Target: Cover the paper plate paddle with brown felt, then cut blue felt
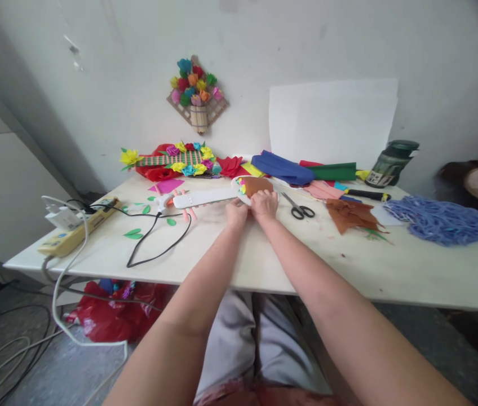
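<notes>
A white long-necked, paddle-shaped board lies on the table in front of me, its neck pointing left. Brown crepe paper covers part of its rounded end, beside a small yellow, pink and teal decoration. My left hand is closed at the board's near edge, where the neck meets the round part. Close beside it, my right hand grips the near rim of the round end with curled fingers. Just right of that hand lie black-handled scissors. A glue gun with an orange tip rests past the neck's left end.
A power strip with cords stands at the table's left. Green paper leaves lie near the black cord. Behind are a flower-decorated craft and crepe rolls. To the right are brown crepe, blue yarn and a bottle.
</notes>
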Motion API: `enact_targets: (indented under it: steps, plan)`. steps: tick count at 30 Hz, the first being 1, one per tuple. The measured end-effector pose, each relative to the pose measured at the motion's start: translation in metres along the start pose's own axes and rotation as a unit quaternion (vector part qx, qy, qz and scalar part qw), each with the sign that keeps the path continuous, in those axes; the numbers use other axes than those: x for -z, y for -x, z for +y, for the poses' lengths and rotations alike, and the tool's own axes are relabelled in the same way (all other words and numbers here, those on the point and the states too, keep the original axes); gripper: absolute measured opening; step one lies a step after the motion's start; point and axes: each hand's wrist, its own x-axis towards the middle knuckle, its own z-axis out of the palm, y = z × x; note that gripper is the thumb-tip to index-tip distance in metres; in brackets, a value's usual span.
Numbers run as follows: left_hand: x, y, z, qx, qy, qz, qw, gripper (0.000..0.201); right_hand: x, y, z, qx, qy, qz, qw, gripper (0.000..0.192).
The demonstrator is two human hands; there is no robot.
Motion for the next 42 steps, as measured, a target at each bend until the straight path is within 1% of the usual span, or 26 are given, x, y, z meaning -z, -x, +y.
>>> enact_targets:
  steps: [3,7,10,14,17,19,22,25,29,32,38,42]
  plan:
    - [0.003,0.002,0.009,0.02,-0.035,-0.023,0.999,0.016,0.002,0.001,0.0,0.01,0.005,-0.012,1.0,0.031]
    - [0.007,0.0,0.015,0.046,-0.053,-0.034,0.997,0.004,0.007,0.002,0.004,0.022,0.009,-0.023,0.999,0.024]
    - [0.008,-0.002,0.015,0.052,-0.063,-0.021,0.996,0.005,0.014,0.003,0.007,0.014,0.009,-0.036,0.999,0.023]
    - [0.006,-0.004,0.014,0.055,0.021,-0.001,0.998,0.007,0.024,0.004,0.005,0.002,-0.004,-0.07,0.998,0.024]
    - [0.004,-0.004,0.017,0.071,0.074,0.013,0.995,0.006,0.029,0.004,0.001,-0.001,-0.012,-0.086,0.996,0.024]
    - [0.003,-0.005,0.02,0.085,0.101,0.031,0.991,0.004,0.03,0.005,-0.001,0.002,-0.02,-0.081,0.997,0.024]
    - [0.004,-0.004,0.024,0.099,0.129,0.066,0.984,0.004,0.028,0.005,-0.002,0.006,-0.045,-0.058,0.997,0.023]
    - [0.006,-0.004,0.025,0.081,0.141,0.067,0.984,0.01,0.026,0.006,-0.001,0.012,-0.069,-0.033,0.997,0.02]
    - [0.011,-0.005,0.023,0.04,0.134,0.034,0.99,0.02,0.027,0.009,-0.001,0.022,-0.082,-0.016,0.996,0.016]
    - [0.013,-0.007,0.02,0.025,0.132,0.021,0.991,0.021,0.031,0.011,-0.002,0.032,-0.091,-0.011,0.995,0.015]
    - [0.014,-0.007,0.017,0.0,0.127,0.025,0.992,0.023,0.03,0.012,-0.003,0.027,-0.104,0.007,0.994,0.025]
    - [0.014,-0.006,0.016,-0.008,0.131,0.018,0.991,0.022,0.024,0.01,-0.004,0.001,-0.098,0.018,0.995,0.027]
